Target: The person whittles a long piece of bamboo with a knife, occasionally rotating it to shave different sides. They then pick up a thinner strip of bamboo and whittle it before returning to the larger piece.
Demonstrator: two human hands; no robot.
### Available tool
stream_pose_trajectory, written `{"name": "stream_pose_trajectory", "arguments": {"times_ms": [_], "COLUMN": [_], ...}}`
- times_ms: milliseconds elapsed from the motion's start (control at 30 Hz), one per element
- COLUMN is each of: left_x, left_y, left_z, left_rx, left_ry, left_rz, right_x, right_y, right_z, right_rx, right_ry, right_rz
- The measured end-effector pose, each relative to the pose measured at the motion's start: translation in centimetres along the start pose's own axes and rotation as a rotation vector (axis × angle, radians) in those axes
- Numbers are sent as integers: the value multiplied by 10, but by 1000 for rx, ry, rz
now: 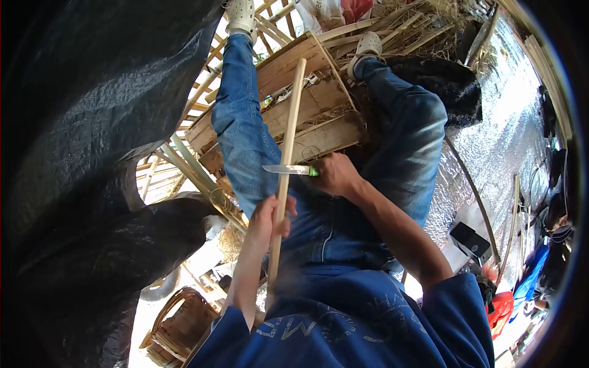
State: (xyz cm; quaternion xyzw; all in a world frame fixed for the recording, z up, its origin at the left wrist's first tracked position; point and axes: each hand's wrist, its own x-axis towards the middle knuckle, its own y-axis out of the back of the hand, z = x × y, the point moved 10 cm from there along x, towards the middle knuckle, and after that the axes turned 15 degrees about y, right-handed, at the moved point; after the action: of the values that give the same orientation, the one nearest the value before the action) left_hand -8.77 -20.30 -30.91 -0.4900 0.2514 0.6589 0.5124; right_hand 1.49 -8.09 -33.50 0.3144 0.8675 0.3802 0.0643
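A long, pale bamboo strip (pixel 294 104) runs up the middle of the view, from near my waist to above the wooden crate between my legs. My left hand (pixel 267 219) is closed around its lower part. In the fist of my right hand (pixel 337 174) is a knife (pixel 286 169), of which a bit of green handle shows. The blade points left and lies across the strip, just above my left hand. The rest of the handle is hidden by my right fingers.
Between my legs sits a wooden crate (pixel 328 101) with scraps inside. Loose slats and straw (pixel 423 30) lie beyond it. Black plastic sheeting (pixel 104 122) hangs at the left, above a woven basket (pixel 184 322). A black phone-like object (pixel 470 239) lies on the right.
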Motion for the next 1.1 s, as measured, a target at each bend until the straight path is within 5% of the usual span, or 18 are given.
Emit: {"name": "stream_pose_trajectory", "arguments": {"times_ms": [100, 300, 367, 733, 833, 1000, 1100], "left_x": [11, 23, 23, -5, -19, -59, -109], "left_y": [-13, -17, -24, 0, -2, -6, 0], "left_z": [23, 31, 25, -17, -39, -75, -88], "left_rx": [118, 288, 207, 76, 146, 5, -12], "left_ry": [-29, -110, -115, 24, 129, 262, 366], "left_rz": [-45, 174, 64, 275, 285, 10, 15], "right_x": [3, 3, 2, 11, 3, 2, -2], "right_y": [6, 12, 13, -18, 21, 37, 24], "right_z": [0, 1, -1, 10, 74, 89, 99], "right_rx": [2, -23, -37, -63, 5, -94, 2], "right_ry": [-22, -61, -79, -25, -463, -543, -636], "right_rz": [54, 8, -11, -70, 140, 172, 148]}}
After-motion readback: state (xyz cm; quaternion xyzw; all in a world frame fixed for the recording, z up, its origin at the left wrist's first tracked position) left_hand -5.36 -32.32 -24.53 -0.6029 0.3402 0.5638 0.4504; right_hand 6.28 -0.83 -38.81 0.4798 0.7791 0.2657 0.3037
